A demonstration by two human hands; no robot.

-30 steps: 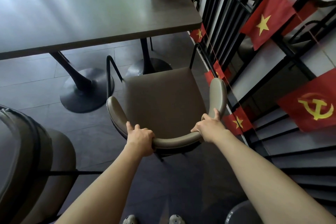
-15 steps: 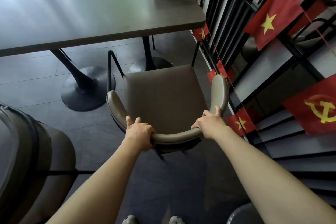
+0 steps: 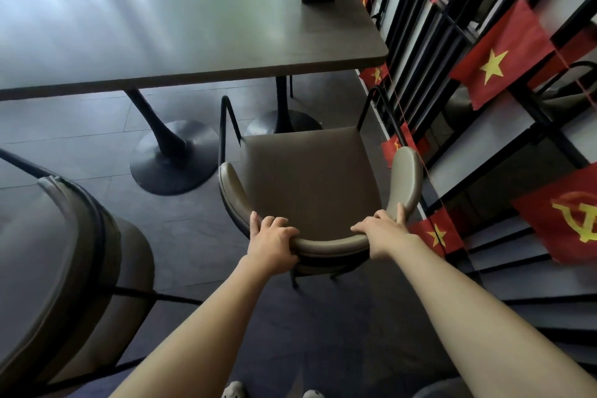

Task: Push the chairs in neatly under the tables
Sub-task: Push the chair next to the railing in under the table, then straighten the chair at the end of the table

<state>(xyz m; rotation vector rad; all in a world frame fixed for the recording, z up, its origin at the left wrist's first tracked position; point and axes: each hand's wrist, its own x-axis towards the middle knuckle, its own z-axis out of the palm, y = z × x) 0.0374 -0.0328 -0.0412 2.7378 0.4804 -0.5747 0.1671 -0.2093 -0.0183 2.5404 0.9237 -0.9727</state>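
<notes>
— What do we have, starting at the left?

— A second chair [image 3: 64, 268] waits there. Our left hand [image 3: 273, 244] is clasped over the curved backrest of the chair [image 3: 307, 178], our right hand [image 3: 382, 234] gripping its other end.

— And the chair itself?

— Short of the table [image 3: 181, 26], seat fully exposed. We judge we're mid-push; next calls for a straight shove forward, clear of the railing [image 3: 416, 42].

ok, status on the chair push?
Left hand and right hand both gripping the grey padded chair's curved backrest. Seat front short of the dark rectangular table. Black pedestal base ahead.
</notes>
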